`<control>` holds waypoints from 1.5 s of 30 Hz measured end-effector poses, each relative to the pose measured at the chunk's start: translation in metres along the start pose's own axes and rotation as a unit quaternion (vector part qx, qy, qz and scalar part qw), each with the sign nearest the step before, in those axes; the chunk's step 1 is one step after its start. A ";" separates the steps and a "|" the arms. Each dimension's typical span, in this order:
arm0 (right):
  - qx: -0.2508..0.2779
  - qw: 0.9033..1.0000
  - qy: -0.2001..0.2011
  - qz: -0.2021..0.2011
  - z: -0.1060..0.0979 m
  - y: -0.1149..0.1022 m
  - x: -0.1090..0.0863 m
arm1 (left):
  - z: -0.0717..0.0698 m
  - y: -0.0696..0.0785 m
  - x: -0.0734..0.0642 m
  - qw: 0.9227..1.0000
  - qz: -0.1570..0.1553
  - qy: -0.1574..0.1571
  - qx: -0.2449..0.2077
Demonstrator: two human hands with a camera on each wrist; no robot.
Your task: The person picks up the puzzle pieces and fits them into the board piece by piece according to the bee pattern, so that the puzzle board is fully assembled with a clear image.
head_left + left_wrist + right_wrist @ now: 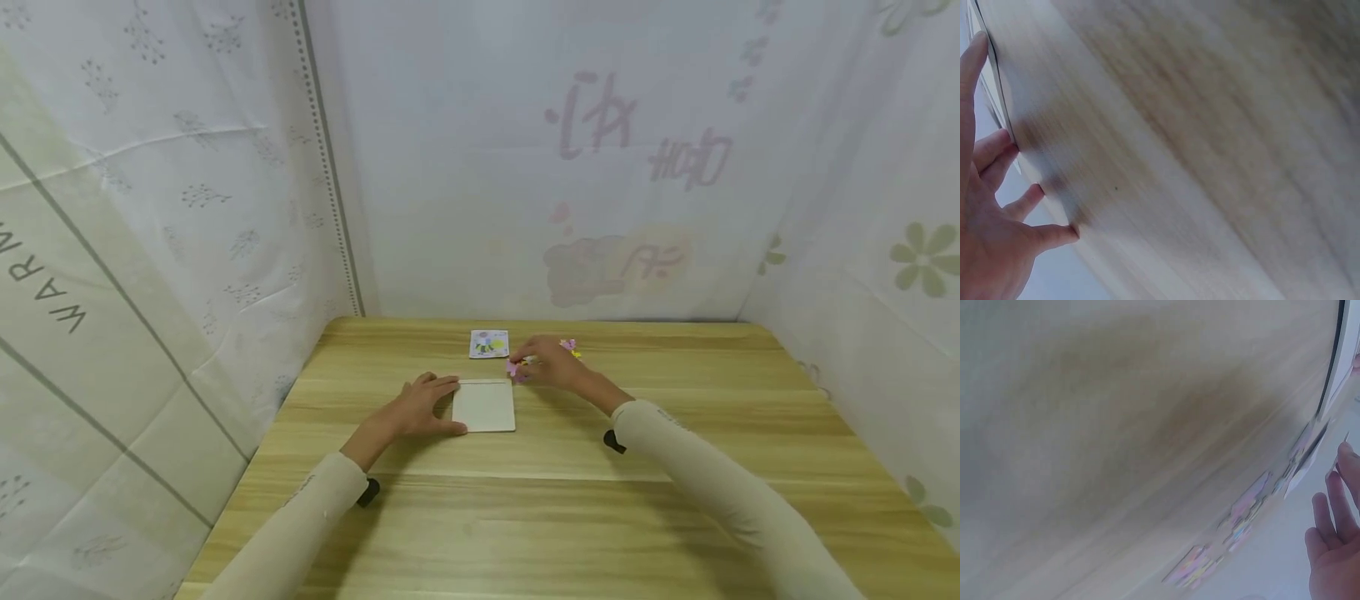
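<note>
A pale square board (pixel 483 407) lies flat on the table. At its left side rests my left hand (pixel 420 407), fingers spread, with the thumb at the near corner and a fingertip at the far corner. In the left wrist view, the other fingertips (pixel 1036 190) touch the tabletop. Just past the board's far right corner is my right hand (pixel 553 365), above colourful jigsaw pieces (pixel 516 372). Its thumb and index finger pinch a thin jigsaw piece (pixel 1333 467), seen nearly edge-on in the right wrist view. The piece's printed face is hidden there.
A square picture card (pixel 489 344) with a bee on it lies behind the board. More pink and yellow pieces (pixel 570 346) lie beyond my right hand. The wooden table (pixel 480 525) meets hanging patterned cloth at its back and sides.
</note>
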State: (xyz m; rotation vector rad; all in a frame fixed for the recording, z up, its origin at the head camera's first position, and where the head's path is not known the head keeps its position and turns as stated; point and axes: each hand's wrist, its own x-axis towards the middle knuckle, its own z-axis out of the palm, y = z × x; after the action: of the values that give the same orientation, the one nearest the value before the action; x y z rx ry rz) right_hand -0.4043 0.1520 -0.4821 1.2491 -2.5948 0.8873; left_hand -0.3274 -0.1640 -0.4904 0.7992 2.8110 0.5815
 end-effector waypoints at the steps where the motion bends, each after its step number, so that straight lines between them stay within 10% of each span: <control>1: -0.006 1.000 0.001 -0.008 0.001 -0.001 0.000 | 0.000 0.000 0.000 1.000 0.000 0.000 0.000; 12: 0.005 0.998 -0.030 0.051 0.017 -0.017 -0.002 | 0.001 0.000 0.000 1.000 -0.007 0.001 0.000; 45: -0.041 0.998 -0.048 -0.012 0.057 -0.043 0.026 | -0.001 0.003 -0.001 1.000 -0.012 0.004 -0.020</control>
State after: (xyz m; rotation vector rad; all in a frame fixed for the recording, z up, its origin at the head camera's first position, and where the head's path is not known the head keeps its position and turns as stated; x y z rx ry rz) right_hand -0.3816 0.0822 -0.5006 1.3296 -2.6540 0.7267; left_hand -0.3256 -0.1628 -0.4880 0.7562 2.8028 0.6367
